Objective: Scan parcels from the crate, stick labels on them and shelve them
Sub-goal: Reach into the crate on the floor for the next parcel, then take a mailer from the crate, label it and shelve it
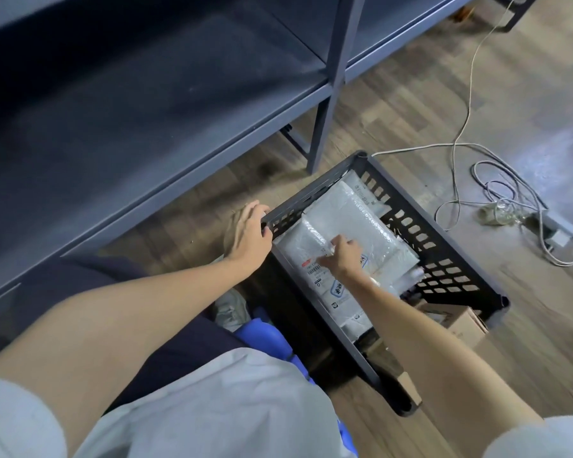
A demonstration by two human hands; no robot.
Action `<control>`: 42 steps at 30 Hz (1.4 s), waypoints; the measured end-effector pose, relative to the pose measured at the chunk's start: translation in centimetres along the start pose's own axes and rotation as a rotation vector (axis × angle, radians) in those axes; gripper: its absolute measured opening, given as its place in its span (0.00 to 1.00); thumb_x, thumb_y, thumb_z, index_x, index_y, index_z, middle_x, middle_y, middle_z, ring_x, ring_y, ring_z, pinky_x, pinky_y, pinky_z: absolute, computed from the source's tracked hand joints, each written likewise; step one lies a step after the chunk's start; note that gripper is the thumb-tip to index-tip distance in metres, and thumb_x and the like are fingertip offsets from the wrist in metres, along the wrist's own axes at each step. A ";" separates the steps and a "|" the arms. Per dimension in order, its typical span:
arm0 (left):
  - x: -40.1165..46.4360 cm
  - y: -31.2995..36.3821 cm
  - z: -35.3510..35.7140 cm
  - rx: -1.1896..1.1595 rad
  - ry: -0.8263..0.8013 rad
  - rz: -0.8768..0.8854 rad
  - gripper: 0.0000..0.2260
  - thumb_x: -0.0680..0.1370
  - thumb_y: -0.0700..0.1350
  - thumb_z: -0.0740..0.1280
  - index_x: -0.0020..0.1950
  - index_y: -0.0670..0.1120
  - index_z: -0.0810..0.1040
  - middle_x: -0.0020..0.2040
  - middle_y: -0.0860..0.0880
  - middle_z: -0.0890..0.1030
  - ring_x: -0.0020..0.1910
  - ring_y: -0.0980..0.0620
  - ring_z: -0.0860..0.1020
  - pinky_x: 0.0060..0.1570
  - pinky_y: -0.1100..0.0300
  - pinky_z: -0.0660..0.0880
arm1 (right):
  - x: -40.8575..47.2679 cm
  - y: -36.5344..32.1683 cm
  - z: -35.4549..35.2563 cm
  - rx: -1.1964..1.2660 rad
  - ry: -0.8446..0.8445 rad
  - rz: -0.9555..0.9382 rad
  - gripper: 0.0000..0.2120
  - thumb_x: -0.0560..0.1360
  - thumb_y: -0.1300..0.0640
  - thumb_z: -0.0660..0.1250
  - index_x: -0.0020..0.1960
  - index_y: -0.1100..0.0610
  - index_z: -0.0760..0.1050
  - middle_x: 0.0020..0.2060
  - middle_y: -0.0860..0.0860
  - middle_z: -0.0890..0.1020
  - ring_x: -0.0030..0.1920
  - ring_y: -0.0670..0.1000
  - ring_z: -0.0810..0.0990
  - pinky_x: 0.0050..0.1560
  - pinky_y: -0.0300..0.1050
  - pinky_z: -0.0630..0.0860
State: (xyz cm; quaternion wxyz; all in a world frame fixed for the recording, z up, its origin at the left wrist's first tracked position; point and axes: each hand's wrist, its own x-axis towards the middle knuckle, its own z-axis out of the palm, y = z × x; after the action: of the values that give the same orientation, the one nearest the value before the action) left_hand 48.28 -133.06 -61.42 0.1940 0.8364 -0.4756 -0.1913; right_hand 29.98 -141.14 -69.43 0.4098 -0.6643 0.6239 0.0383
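A black slotted plastic crate [444, 246] stands on the wooden floor and holds several parcels. On top lies a grey bubble-wrap parcel [351, 219] with a white printed shipping label [325, 282]. My right hand [343, 256] reaches into the crate and pinches the parcel near its label, fingers curled. My left hand [247, 234] grips the crate's near-left corner rim. A brown cardboard box [457, 322] sits at the crate's right end.
A dark blue metal shelf unit [146, 104] stands to the left and behind, its post [331, 90] just beyond the crate. White cables and a power strip [549, 226] lie on the floor at right. A blue stool [268, 335] is under me.
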 end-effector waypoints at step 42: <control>-18.9 -28.7 -25.1 0.073 0.428 -0.778 0.22 0.82 0.50 0.54 0.75 0.44 0.62 0.74 0.46 0.65 0.75 0.47 0.58 0.75 0.53 0.48 | -26.4 -42.6 21.3 -0.745 -0.255 -1.286 0.23 0.81 0.55 0.52 0.75 0.61 0.60 0.71 0.57 0.68 0.72 0.53 0.63 0.75 0.44 0.50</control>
State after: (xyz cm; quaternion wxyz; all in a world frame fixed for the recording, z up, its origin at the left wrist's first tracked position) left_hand 72.69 -99.52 -51.99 0.1721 0.9802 -0.0809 -0.0558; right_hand 70.68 -112.33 -47.53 0.1688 -0.9826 0.0065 0.0767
